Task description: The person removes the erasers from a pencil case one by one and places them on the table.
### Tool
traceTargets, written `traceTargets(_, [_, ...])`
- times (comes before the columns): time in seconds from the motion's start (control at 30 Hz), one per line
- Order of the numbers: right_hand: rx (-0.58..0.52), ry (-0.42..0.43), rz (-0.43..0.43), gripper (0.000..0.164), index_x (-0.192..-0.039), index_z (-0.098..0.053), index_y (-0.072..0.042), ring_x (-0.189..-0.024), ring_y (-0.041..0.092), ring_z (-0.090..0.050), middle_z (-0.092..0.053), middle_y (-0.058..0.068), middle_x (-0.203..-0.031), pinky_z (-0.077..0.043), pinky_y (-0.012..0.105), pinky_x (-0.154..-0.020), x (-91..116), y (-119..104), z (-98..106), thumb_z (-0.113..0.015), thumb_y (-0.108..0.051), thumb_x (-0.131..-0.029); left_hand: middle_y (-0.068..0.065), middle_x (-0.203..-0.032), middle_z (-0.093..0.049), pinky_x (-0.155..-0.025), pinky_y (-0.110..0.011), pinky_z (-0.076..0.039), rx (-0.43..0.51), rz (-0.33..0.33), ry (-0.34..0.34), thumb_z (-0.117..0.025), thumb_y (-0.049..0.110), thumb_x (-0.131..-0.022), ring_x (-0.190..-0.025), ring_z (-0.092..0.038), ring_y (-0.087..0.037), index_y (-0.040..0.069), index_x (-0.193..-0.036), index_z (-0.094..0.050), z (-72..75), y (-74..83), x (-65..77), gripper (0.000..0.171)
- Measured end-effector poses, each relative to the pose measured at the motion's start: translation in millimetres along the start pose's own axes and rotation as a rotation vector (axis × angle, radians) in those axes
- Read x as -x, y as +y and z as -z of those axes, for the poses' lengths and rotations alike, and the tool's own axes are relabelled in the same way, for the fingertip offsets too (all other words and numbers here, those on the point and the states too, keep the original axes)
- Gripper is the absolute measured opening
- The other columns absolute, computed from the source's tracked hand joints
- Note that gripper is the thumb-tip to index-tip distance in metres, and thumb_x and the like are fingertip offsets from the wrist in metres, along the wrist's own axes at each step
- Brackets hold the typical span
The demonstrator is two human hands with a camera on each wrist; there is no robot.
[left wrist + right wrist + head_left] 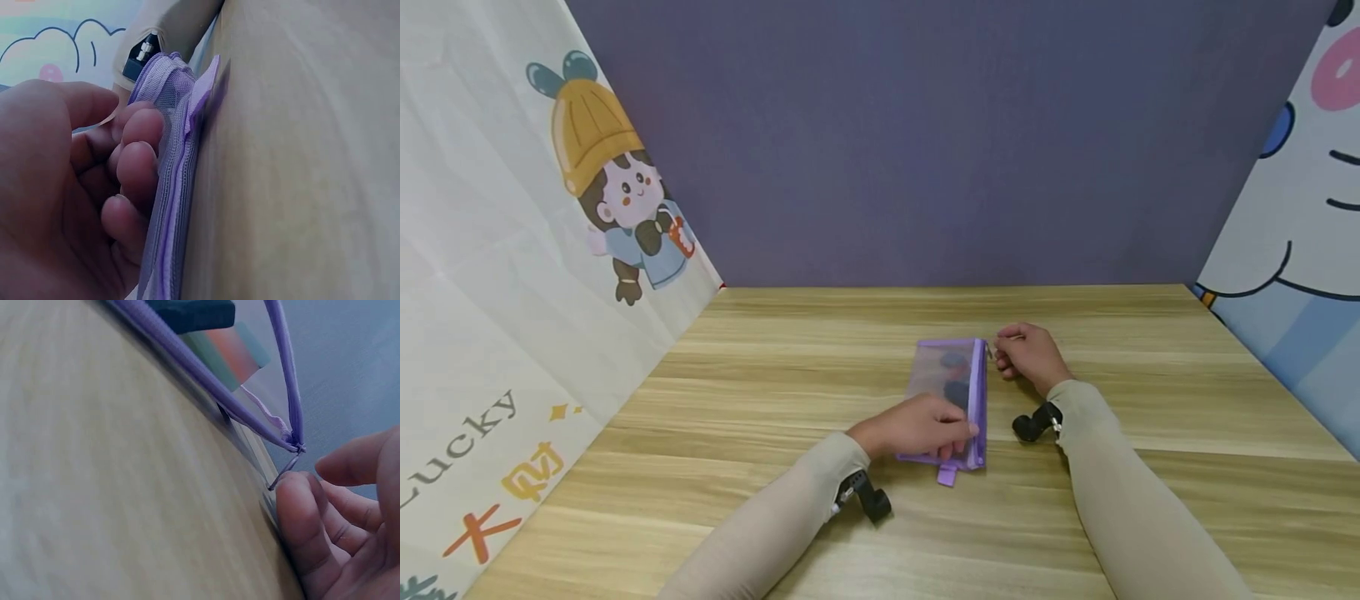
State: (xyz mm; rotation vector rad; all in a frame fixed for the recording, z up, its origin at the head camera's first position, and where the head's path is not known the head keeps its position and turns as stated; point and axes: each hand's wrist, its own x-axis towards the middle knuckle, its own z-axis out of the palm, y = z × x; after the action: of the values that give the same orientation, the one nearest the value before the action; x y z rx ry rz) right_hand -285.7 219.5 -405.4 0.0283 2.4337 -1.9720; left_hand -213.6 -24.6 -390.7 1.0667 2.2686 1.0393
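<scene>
On the far left, a white printed cloth [452, 233] is standing beside the wood-grain desk [647, 467]. Next, a beige left sleeve [775, 517] is stretching in over the desk, a black wrist camera [872, 502] sitting at its cuff. The left hand [925, 423] is resting on the near part of a purple-edged mesh pouch [928, 371], its fingers curling against the zip side; whether its grip is pinching the pouch, I cannot tell. The pouch is lying on the desk, partly under this hand, a lavender tab [947, 476] sticking out at its near end. Inside, a dark object [197, 314] and a striped thing [228, 353] are showing. At the far right corner a thin cord [284, 472] is hanging. The right hand [1028, 357] is hovering there, a fingertip touching the cord or just beside it; its grip is standing slightly parted, visibly clasping nothing. On the far right, a cartoon-printed cloth [1262, 225] is rising beside the desk.
</scene>
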Motion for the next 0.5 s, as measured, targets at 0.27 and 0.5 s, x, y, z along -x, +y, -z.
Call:
traceTargets(0.27, [0.060,-0.010,0.023,0.035,-0.127,-0.055,0.009,-0.069,0.015,-0.064,-0.064,0.019,-0.093,-0.059,0.030,-0.057,2.3,-0.2,-0.1,-0.056,-0.016,-0.102,0.008,-0.064,-0.063,-0.046,-0.023,-0.048,-0.073,0.002,0.084,-0.055,0.039,-0.102,-0.052,-0.060,-0.010,0.018,-0.071,-0.061,2.3,5.7,0.6,0.038])
traceTargets(0.5, [0.064,-0.006,0.032,0.032,-0.123,-0.057,0.008,-0.069,0.016,-0.063,-0.063,0.018,-0.090,-0.059,0.030,-0.058,4.4,0.4,-1.4,-0.055,-0.016,-0.103,0.010,-0.064,-0.063,-0.049,-0.024,-0.050,-0.122,0.021,0.170,-0.057,0.038,-0.101,-0.054,-0.062,-0.008,0.020,-0.069,-0.060,2.5,7.3,2.0,0.037])
